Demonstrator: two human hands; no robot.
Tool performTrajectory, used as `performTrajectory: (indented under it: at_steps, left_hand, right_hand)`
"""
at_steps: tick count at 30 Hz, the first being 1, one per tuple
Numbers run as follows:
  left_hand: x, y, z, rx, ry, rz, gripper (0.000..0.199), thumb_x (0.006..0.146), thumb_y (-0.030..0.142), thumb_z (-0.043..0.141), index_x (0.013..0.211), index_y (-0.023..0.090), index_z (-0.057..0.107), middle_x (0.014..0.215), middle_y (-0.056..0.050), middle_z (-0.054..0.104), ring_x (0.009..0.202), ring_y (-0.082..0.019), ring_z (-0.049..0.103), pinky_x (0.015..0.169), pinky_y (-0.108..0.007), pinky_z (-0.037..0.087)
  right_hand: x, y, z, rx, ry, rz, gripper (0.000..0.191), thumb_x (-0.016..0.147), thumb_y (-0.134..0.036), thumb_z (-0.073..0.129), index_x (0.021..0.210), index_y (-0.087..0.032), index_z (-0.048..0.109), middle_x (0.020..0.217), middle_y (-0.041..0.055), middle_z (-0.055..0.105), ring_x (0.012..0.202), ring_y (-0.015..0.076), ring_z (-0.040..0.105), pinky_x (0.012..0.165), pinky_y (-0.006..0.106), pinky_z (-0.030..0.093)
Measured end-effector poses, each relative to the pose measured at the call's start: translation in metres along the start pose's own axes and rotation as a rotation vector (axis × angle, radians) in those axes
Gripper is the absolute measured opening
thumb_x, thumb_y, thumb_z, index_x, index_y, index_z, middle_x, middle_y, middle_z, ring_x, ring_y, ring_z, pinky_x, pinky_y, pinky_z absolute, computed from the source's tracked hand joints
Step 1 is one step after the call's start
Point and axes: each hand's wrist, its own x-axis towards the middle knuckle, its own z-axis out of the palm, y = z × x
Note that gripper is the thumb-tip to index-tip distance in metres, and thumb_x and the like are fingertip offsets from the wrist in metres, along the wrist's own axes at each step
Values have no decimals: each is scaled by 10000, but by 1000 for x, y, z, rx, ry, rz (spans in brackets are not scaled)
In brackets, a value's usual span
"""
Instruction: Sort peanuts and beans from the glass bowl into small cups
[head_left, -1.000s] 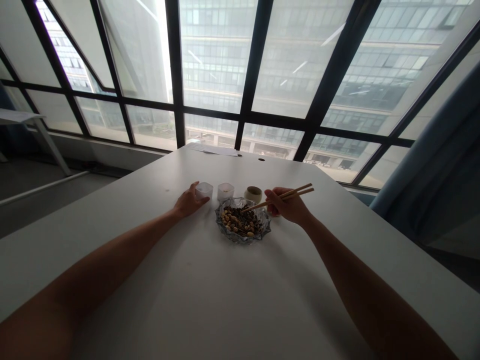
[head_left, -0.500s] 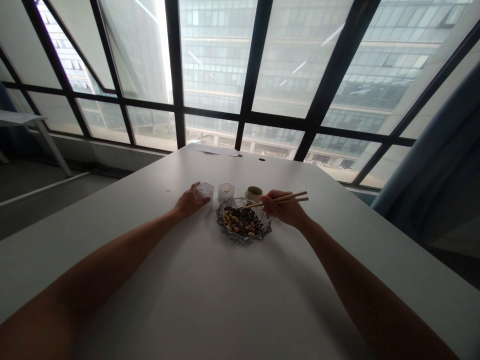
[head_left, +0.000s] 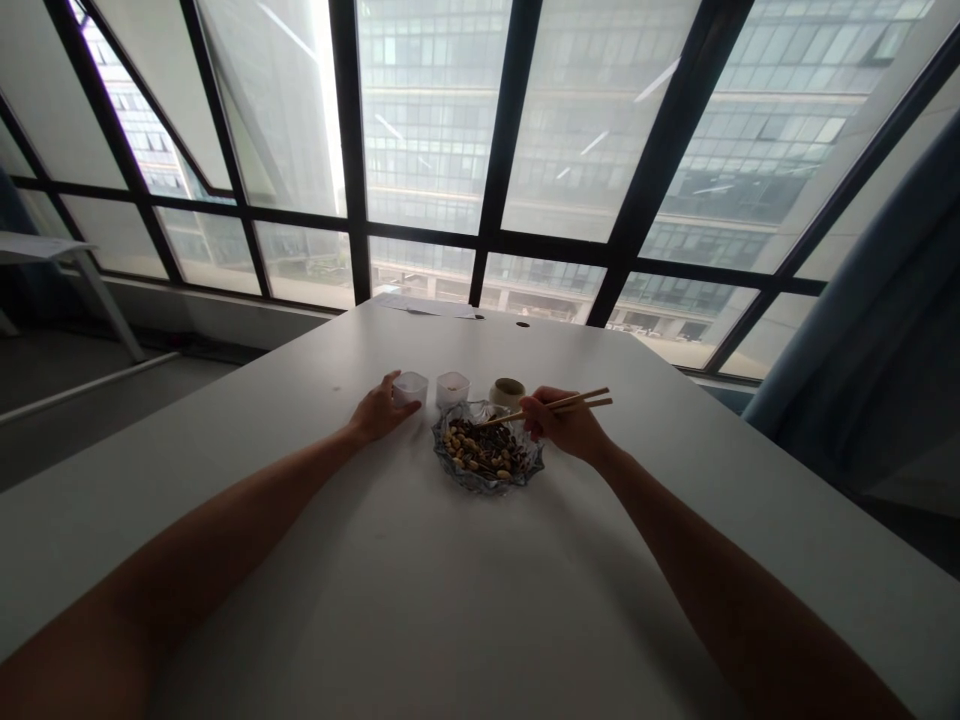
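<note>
A glass bowl (head_left: 487, 484) with a scalloped rim holds nuts and dark seeds (head_left: 484, 447). My right hand (head_left: 568, 422) grips a pair of wooden chopsticks (head_left: 581, 400) at the bowl's right side, their tips down among the seeds. To the left, my left hand (head_left: 381, 409) has its thumb and fingers around a small translucent cup (head_left: 411, 388) standing on the table. Beside that cup is a second translucent cup (head_left: 453, 388) with a little something in it. A round beige jar (head_left: 508, 391) stands behind the bowl.
The white table (head_left: 420, 580) reaches toward large windows. Papers (head_left: 424, 306) lie at its far edge, near a dark round hole (head_left: 523, 324). A blue curtain (head_left: 862, 330) hangs at the right. Another white table (head_left: 41, 246) stands at the far left.
The chopsticks and my right hand have shifted slightly left and down in view, with the tips still in the bowl. My left hand stays at the cup. The whole view has moved slightly.
</note>
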Motion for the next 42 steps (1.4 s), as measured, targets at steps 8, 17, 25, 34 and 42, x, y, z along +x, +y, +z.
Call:
performTrajectory:
  at_steps: [8,17,25,34,42]
  left_hand:
    - [0,-2,1,13,4,-18,798,790,525,696,1452,174,421,1119,-147,702,1039,-321,686,896,-414,527]
    - [1,-5,2,12,13,5,789,795,520,704,1454,206,405,1075,-117,706,1003,-303,696,882,-407,540]
    - [0,-5,3,10,6,-10,803,797,520,708,1460,193,396,1097,-126,704,1041,-315,688,907,-423,537]
    - [0,-1,0,17,-16,-16,838,803,527,696,1488,162,379,1134,-150,699,1040,-318,690,900,-406,529]
    - [-1,-2,1,-11,17,15,813,790,495,723,1458,162,402,1169,-158,682,1079,-321,672,937,-442,531]
  right_hand:
    - [1,3,-7,-70,38,8,581,769,-758,646,661,-189,596,553,44,667,425,136,596,386,227,451]
    - [0,-2,-8,-99,-85,-23,552,800,-723,648,674,-188,611,565,42,668,450,144,608,417,247,490]
    - [0,-4,-8,-120,-15,-21,577,834,-745,580,683,-188,593,545,36,656,411,135,592,376,227,453]
    - [-2,-12,-7,-175,-113,-88,541,861,-697,590,675,-189,607,551,43,662,429,147,607,390,246,471]
    - [-5,-21,-2,-165,-120,-81,572,844,-725,590,658,-184,602,534,44,660,406,137,606,369,227,454]
